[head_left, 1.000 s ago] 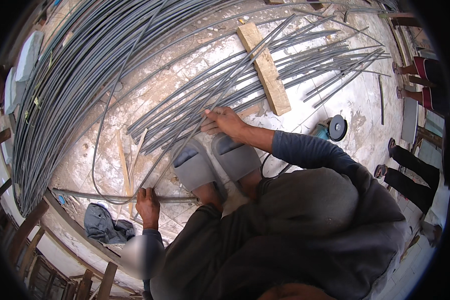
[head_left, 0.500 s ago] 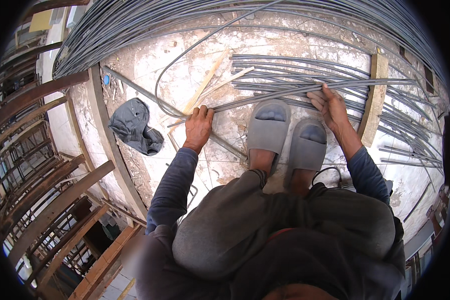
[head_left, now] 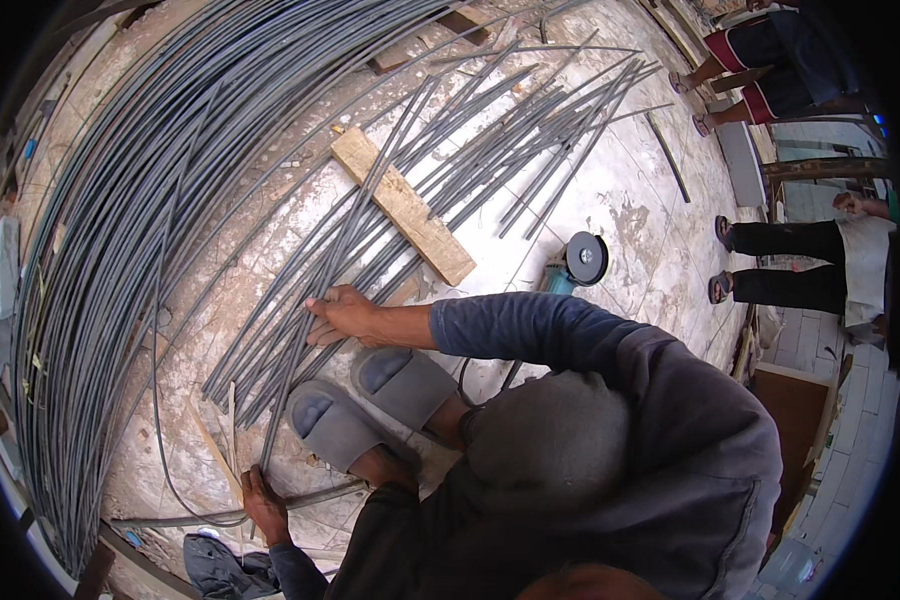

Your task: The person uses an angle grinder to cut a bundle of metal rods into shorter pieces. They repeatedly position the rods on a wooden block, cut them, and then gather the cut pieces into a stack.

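My left hand is closed round the near end of some thin grey steel rods, low in the view. Farther along the same rods, my right hand grips them between thumb and fingers, just ahead of my grey slides. Beyond that hand the rods run over a wooden block. More cut rods lie loosely bunched beneath and beside them, passing under the block. How many rods sit in each hand I cannot tell.
A large bundle of long bent rods fills the left side. An angle grinder lies on the tiled floor right of the block. A dark crumpled cloth and thin wood strips are near my left hand. Two people stand at the right.
The view has swung to the right, bringing the grinder and other people into sight. Both hands keep hold of the rods, which appear steeper in the picture now.
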The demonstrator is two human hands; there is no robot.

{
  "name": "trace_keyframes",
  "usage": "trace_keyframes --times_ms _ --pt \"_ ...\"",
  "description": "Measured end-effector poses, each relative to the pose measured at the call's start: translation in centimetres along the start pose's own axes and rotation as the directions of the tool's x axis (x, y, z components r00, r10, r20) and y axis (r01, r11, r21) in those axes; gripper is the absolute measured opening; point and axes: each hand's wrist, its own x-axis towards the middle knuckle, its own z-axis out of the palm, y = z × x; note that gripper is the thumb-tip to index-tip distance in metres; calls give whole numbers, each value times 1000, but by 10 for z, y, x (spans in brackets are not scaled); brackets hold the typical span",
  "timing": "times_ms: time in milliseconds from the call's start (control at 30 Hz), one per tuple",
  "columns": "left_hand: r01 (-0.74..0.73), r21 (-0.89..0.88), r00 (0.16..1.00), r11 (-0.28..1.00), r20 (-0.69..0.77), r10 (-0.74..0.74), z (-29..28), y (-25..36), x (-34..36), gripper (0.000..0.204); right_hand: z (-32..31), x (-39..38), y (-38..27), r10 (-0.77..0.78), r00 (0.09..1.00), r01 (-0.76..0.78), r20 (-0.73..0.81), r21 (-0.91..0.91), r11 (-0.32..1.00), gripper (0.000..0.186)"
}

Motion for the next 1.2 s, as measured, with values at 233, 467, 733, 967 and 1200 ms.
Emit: trace_keyframes --times_ms 233,467,733,967,1200 --pt "53 -395 994 917 108 -11 1 -34 5 30 -2 1 9 -21 999 20 -44 -37 999 41" --pt "53 -241 995 969 98 -30 10 -9 2 34 -3 0 3 -20 999 20 -33 22 1000 37" --pt "18 30 994 999 -112 -14 25 -3 5 28 -20 10 8 -56 998 59 32 -107 993 42" --pt "170 81 974 982 -166 -155 40 5 -1 38 -18 8 7 -43 996 55 77 -171 984 51" --pt "138 114 985 984 -123 -124 39 2 5 39 -15 4 5 -75 997 70 -21 -162 984 51"
